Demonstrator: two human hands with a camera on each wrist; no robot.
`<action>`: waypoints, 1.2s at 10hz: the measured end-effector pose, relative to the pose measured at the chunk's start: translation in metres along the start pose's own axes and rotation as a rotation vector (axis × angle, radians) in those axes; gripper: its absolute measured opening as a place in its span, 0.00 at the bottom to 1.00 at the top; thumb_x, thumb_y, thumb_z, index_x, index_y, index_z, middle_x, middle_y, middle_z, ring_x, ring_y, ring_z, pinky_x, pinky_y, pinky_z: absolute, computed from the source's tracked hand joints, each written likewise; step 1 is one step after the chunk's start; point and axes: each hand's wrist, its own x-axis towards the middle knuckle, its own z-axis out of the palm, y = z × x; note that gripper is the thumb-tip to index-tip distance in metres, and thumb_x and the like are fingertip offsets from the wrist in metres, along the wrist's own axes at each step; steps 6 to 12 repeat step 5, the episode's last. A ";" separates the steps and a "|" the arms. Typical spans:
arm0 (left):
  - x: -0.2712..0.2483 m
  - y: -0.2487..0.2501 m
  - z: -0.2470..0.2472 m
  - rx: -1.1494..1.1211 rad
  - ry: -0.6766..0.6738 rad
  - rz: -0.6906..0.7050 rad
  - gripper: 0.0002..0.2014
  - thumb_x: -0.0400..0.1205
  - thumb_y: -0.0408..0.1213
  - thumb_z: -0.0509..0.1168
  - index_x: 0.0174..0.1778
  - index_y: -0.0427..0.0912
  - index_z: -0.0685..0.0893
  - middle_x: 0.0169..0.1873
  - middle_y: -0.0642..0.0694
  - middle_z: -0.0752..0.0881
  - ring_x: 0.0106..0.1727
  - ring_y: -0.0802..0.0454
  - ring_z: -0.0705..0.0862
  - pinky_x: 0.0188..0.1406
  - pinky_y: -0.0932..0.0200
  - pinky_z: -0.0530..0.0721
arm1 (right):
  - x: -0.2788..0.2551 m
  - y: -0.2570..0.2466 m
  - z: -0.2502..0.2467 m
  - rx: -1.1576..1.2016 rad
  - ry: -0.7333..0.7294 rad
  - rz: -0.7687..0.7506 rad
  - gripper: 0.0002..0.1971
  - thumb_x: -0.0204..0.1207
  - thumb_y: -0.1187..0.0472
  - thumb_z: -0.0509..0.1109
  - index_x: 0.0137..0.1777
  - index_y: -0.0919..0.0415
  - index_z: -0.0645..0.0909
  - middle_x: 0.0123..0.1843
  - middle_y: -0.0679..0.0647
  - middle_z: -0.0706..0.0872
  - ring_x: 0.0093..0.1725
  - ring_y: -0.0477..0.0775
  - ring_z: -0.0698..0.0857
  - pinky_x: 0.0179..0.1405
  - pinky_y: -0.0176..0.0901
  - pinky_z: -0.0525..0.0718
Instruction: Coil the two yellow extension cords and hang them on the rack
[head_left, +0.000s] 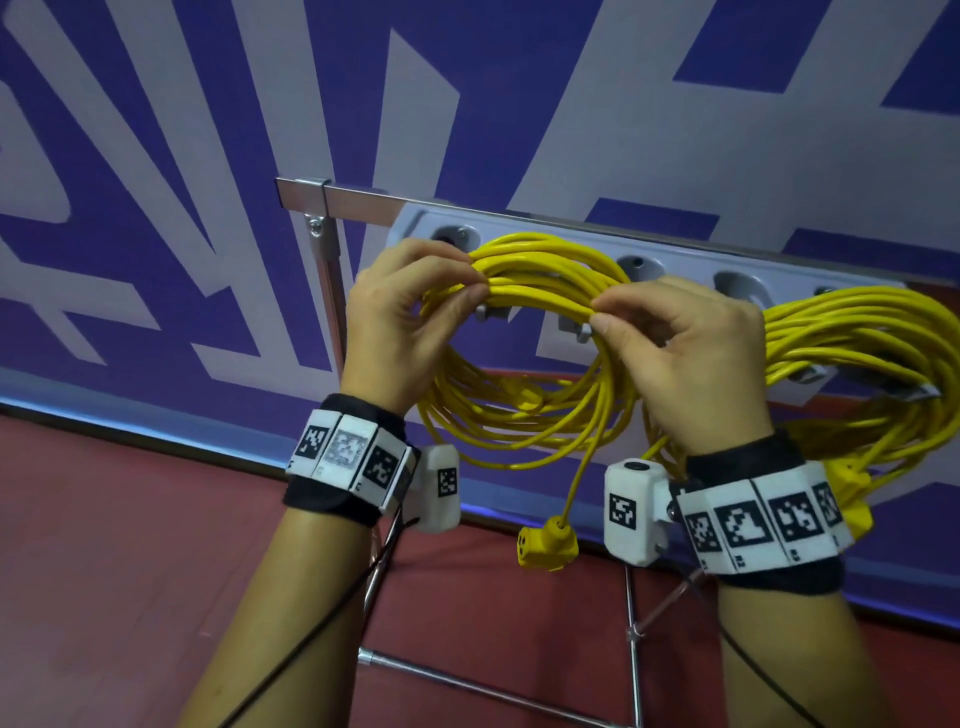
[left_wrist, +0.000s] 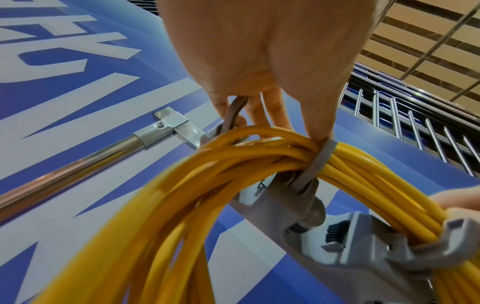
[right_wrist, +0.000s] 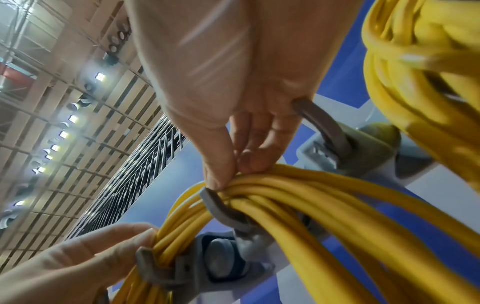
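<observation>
On the grey plastic hook rack (head_left: 670, 260), left half: coiled yellow extension cord (head_left: 519, 415) has its top bundle laid across two grey hooks (left_wrist: 315, 164), loops hanging below in front of the blue-and-white banner wall (head_left: 156, 182), yellow socket end (head_left: 548, 540) dangling on a free tail under the coil. Left hand (head_left: 402, 322) pinches the bundle thumb-to-fingertips at the left hook; right hand (head_left: 685, 353) pinches it the same way at the next hook, so both are closed on the cord, narrow grip. Two-point hold looks deliberate: it keeps the strands gathered as one bundle so none slip off a hook tip, and spreads the coil over two supports so it hangs flat, not bunched. Right wrist view shows the strands already inside the hook curve, so I'd judge this as seating/tidying, not lifting. Second coiled yellow extension cord (head_left: 857, 353) is already hung on hooks at the rack's right end, just beside the right hand. Rack is fixed to a chrome tube stand (head_left: 332, 291) over a red floor (head_left: 130, 545). Writing: banner has large white letter shapes, cropped, unreadable. Black-and-white square marker tags on both wristbands (head_left: 348, 452) are codes, no text. No brand visible on cords or rack
</observation>
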 end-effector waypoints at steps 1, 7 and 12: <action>-0.005 -0.001 0.000 0.008 0.040 -0.009 0.06 0.81 0.34 0.74 0.46 0.34 0.90 0.49 0.41 0.89 0.52 0.45 0.87 0.50 0.42 0.85 | -0.004 -0.001 0.000 -0.017 0.019 -0.005 0.03 0.74 0.60 0.76 0.45 0.56 0.90 0.41 0.51 0.88 0.41 0.50 0.84 0.42 0.49 0.82; 0.013 0.028 -0.012 0.131 -0.030 -0.132 0.05 0.78 0.38 0.71 0.42 0.41 0.90 0.40 0.51 0.87 0.47 0.46 0.85 0.47 0.41 0.83 | 0.020 -0.016 -0.020 -0.033 -0.004 0.074 0.04 0.74 0.57 0.73 0.45 0.53 0.89 0.50 0.48 0.87 0.48 0.48 0.84 0.47 0.53 0.83; 0.013 0.028 -0.012 0.131 -0.030 -0.132 0.05 0.78 0.38 0.71 0.42 0.41 0.90 0.40 0.51 0.87 0.47 0.46 0.85 0.47 0.41 0.83 | 0.020 -0.016 -0.020 -0.033 -0.004 0.074 0.04 0.74 0.57 0.73 0.45 0.53 0.89 0.50 0.48 0.87 0.48 0.48 0.84 0.47 0.53 0.83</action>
